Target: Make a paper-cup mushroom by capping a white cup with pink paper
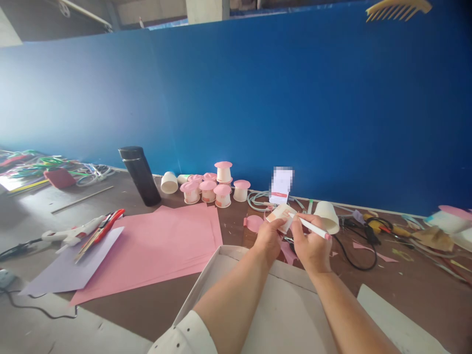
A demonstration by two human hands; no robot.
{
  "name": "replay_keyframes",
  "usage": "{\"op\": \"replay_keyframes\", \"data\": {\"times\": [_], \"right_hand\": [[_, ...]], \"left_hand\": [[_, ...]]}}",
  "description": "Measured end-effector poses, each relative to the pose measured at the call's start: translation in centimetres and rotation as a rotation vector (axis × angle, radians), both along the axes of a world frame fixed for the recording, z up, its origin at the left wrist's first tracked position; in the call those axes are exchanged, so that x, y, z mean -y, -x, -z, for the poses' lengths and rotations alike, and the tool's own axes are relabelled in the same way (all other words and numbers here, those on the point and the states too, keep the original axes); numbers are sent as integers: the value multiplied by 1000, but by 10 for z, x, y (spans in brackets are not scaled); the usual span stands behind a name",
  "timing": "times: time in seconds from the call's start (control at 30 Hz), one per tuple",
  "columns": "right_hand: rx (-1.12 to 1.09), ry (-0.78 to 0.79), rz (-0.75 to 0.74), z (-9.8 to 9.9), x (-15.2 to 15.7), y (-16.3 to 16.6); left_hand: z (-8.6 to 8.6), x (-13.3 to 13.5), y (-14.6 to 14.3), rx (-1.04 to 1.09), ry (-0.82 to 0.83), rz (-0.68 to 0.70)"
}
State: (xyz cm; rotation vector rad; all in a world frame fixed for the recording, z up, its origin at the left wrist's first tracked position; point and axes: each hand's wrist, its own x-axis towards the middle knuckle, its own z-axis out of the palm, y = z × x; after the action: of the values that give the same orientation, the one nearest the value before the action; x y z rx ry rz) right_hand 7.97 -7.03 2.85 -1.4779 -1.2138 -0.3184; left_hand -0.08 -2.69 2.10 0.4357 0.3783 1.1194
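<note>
The cup (279, 214) is held above the table (413, 285), before the phone (279, 191), its wall pinched by the left hand (270, 240)'s thumb and fingers. The right hand (314, 250)'s fingers pinch a pen (313, 227), tip at the cup's side. Lidded cups (208, 191) cluster farther left, behind pink paper (158, 246), beside a black bottle (140, 174).
</note>
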Motion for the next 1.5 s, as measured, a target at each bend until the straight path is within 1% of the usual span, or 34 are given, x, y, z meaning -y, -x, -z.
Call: {"op": "replay_keyframes", "data": {"times": [0.4,0.67,0.97,1.23,1.5], "right_hand": [[12,4,-3,1,-1,0],[24,-9,-6,2,-1,0],[40,-2,-4,3,-2,0],[34,4,1,4,-2,1],[47,11,-4,5,-2,0]], "left_hand": [[0,0,0,-5,-20,-4],[4,-2,-1,-1,-33,6],[2,-1,0,-2,-27,-1],[6,-3,-1,6,-45,2],[4,-2,-2,-3,-26,-7]]}}
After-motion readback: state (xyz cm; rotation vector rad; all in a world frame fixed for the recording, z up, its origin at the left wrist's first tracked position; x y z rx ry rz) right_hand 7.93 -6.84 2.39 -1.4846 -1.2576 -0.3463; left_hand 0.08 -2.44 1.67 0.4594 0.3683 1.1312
